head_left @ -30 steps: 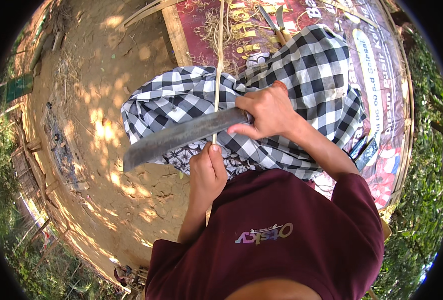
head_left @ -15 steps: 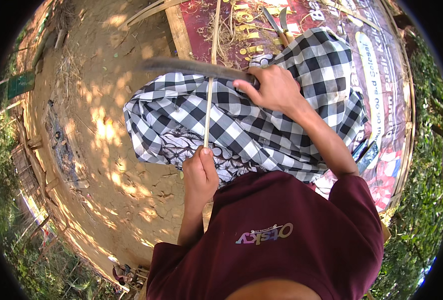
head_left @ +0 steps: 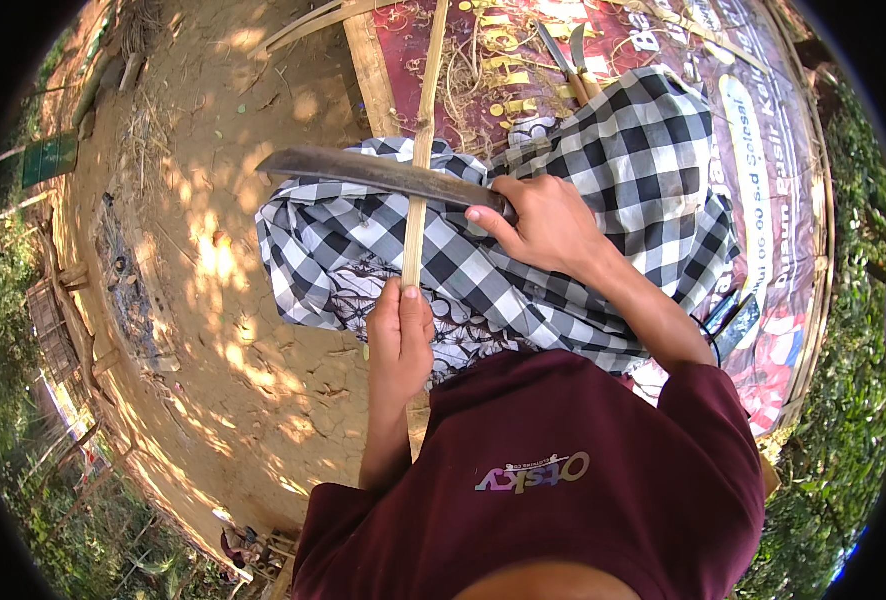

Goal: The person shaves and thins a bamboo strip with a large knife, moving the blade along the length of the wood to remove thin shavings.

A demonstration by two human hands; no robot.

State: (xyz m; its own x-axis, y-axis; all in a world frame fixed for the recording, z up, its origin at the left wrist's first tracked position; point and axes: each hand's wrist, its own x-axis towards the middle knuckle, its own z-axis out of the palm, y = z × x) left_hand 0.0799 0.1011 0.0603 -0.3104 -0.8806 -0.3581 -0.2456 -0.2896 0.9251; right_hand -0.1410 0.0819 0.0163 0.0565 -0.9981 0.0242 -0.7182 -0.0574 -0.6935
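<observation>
My left hand (head_left: pixel 400 335) grips the near end of a long, pale bamboo strip (head_left: pixel 414 240), thumb laid on top. The strip runs away from me past the far edge of my lap, its broad face showing. My right hand (head_left: pixel 548 220) is closed round the handle of a machete (head_left: pixel 363 172). The dark, slightly curved blade points left and crosses over the strip, a little beyond my left hand. Whether its edge touches the strip I cannot tell. Under both hands, a black and white checked cloth (head_left: pixel 508 265) covers my legs.
Two small knives (head_left: pixel 561 62) with wooden handles lie beyond my right knee, among curly shavings (head_left: pixel 458 75) on a printed maroon sheet (head_left: pixel 613 25). More bamboo strips (head_left: pixel 313 25) lie at the far left. Dry, cracked ground (head_left: pixel 223 330) stretches along my left.
The strip has turned from its narrow edge to its broad face. The machete, blurred before, is now sharp and slightly nearer me. My left hand's fingers have shifted a little on the strip.
</observation>
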